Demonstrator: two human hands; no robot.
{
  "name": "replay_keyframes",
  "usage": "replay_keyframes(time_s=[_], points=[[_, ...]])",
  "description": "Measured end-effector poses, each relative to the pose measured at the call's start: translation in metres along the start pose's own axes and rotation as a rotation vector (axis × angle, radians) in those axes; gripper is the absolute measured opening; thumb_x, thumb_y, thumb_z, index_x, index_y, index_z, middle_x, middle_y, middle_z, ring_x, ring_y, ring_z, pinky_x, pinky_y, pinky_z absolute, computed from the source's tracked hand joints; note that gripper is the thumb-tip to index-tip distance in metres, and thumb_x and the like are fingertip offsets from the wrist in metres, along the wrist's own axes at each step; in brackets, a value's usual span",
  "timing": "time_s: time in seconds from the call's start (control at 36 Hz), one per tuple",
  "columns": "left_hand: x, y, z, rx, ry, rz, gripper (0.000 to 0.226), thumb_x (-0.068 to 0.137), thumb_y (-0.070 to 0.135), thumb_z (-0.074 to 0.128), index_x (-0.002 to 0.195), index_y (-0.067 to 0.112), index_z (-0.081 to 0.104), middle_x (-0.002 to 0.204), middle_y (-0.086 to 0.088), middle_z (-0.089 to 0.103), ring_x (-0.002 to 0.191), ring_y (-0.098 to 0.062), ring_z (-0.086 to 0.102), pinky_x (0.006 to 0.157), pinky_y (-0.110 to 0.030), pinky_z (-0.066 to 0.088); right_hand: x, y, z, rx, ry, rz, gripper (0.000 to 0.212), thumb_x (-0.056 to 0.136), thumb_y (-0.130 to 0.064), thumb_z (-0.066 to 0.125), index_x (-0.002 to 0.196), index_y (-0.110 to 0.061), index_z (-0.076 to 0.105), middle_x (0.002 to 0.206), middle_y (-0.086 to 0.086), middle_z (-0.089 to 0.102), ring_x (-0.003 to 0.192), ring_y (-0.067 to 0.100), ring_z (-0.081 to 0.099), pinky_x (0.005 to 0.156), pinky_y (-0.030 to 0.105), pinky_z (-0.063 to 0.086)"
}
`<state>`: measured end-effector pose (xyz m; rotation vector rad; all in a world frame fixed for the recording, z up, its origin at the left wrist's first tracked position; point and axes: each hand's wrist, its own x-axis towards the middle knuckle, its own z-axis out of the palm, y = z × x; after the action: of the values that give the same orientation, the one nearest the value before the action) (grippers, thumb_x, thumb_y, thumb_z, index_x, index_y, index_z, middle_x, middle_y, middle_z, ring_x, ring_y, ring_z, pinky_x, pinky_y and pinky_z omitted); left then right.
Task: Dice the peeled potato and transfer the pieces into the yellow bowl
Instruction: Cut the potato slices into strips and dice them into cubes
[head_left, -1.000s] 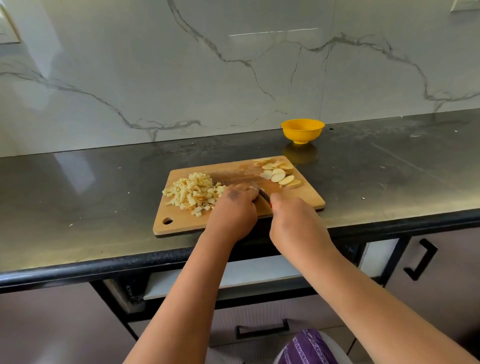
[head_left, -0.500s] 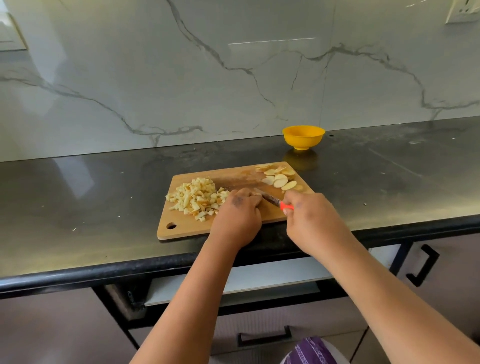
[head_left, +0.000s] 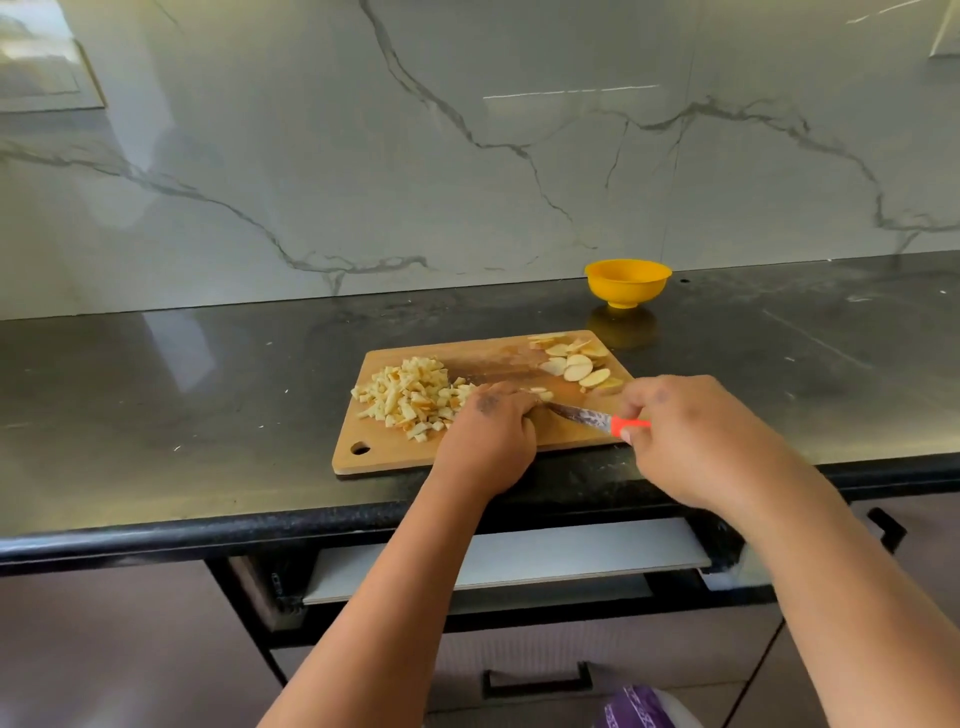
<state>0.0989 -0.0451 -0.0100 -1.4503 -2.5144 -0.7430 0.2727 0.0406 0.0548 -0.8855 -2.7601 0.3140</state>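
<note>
A wooden cutting board (head_left: 395, 452) lies on the black counter. A heap of diced potato (head_left: 410, 395) covers its left part. Round potato slices (head_left: 574, 361) lie at its back right corner. My left hand (head_left: 488, 436) is curled over a few slices near the board's middle, pinning them down; most of them are hidden under the fingers. My right hand (head_left: 696, 436) grips the orange handle of a knife (head_left: 597, 418), whose blade points left toward the left hand's fingers. The yellow bowl (head_left: 627, 283) stands behind the board by the wall, with nothing visible in it.
The black counter (head_left: 182, 415) runs the full width, its front edge just below the board. A marble wall rises behind. Below the counter are a partly open drawer (head_left: 519, 566) and cabinet fronts with black handles.
My right hand has drawn back to the right, bringing the knife's blade and orange handle into sight. My left hand stays curled at the same spot on the board.
</note>
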Motion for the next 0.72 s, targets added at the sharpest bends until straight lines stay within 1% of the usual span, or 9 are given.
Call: replay_keyframes(time_s=[0.11,0.19,0.25,0.31,0.44,0.47,0.53,0.64,0.72], points=[[-0.004,0.001,-0.002,-0.049,0.077,-0.008,0.046,0.096,0.012,0.046,0.142,0.017,0.053,0.142,-0.001,0.055,0.132,-0.020,0.048,0.109,-0.031,0.040,0.004,0.000,0.004,0.066,0.156,-0.041,0.006,0.096,-0.021,0.056,0.101,-0.023,0.058,0.078,-0.003,0.051,0.061,0.007,0.046,0.046,0.021,0.028],[-0.005,0.000,-0.002,-0.047,0.112,-0.035,0.037,0.095,0.008,0.045,0.126,0.012,0.066,0.128,-0.003,0.064,0.119,-0.019,0.056,0.103,-0.027,0.043,0.008,-0.010,0.018,0.040,0.222,-0.045,0.009,0.095,-0.021,0.056,0.103,-0.018,0.055,0.080,0.000,0.052,0.065,0.014,0.050,0.047,0.025,0.033],[-0.004,-0.001,0.001,-0.032,0.105,-0.042,0.033,0.093,0.007,0.044,0.111,0.009,0.071,0.113,-0.005,0.069,0.103,-0.019,0.060,0.094,-0.031,0.050,0.008,-0.016,0.028,0.020,0.200,-0.031,0.008,0.094,-0.019,0.056,0.101,-0.018,0.052,0.078,-0.002,0.047,0.067,0.014,0.049,0.048,0.025,0.033],[-0.003,-0.001,0.001,-0.030,0.100,-0.051,0.034,0.093,0.008,0.042,0.108,0.010,0.072,0.109,-0.004,0.069,0.096,-0.018,0.060,0.087,-0.032,0.052,0.008,-0.020,0.034,0.004,0.179,-0.026,0.007,0.095,-0.017,0.055,0.101,-0.020,0.051,0.078,-0.003,0.047,0.069,0.012,0.051,0.051,0.024,0.036],[-0.001,0.000,0.000,-0.044,0.104,-0.033,0.042,0.091,0.005,0.042,0.117,0.016,0.072,0.118,-0.002,0.069,0.105,-0.019,0.061,0.089,-0.028,0.052,0.013,-0.026,0.046,0.024,0.153,-0.060,0.014,0.096,-0.012,0.052,0.091,-0.023,0.044,0.075,-0.005,0.046,0.065,0.011,0.050,0.047,0.023,0.033],[0.001,0.000,0.001,-0.041,0.101,-0.044,0.041,0.091,0.006,0.041,0.117,0.016,0.072,0.118,-0.002,0.069,0.103,-0.019,0.062,0.088,-0.029,0.053,0.013,-0.025,0.045,0.024,0.135,-0.057,0.013,0.095,-0.012,0.053,0.092,-0.023,0.047,0.077,-0.005,0.047,0.067,0.011,0.051,0.049,0.023,0.037],[0.001,-0.001,0.004,-0.033,0.097,-0.063,0.039,0.092,0.007,0.041,0.114,0.016,0.072,0.114,-0.002,0.068,0.097,-0.018,0.062,0.083,-0.030,0.055,0.011,-0.024,0.034,0.024,0.074,-0.024,0.012,0.094,-0.011,0.056,0.100,-0.021,0.054,0.082,-0.003,0.051,0.075,0.013,0.055,0.061,0.029,0.050],[-0.001,-0.001,0.002,-0.027,0.105,-0.060,0.034,0.095,0.010,0.043,0.114,0.013,0.071,0.110,-0.003,0.068,0.094,-0.018,0.062,0.083,-0.032,0.056,0.000,-0.019,0.000,-0.093,-0.132,0.062,0.021,0.092,-0.014,0.061,0.111,-0.018,0.055,0.101,0.004,0.057,0.093,0.022,0.059,0.076,0.031,0.049],[-0.003,-0.002,0.001,-0.045,0.104,-0.044,0.033,0.095,0.011,0.043,0.110,0.012,0.072,0.105,-0.003,0.070,0.090,-0.017,0.063,0.082,-0.033,0.056,-0.007,-0.015,-0.005,-0.130,-0.042,0.019,0.014,0.093,-0.020,0.060,0.105,-0.017,0.053,0.096,0.004,0.057,0.084,0.021,0.058,0.063,0.024,0.044]])
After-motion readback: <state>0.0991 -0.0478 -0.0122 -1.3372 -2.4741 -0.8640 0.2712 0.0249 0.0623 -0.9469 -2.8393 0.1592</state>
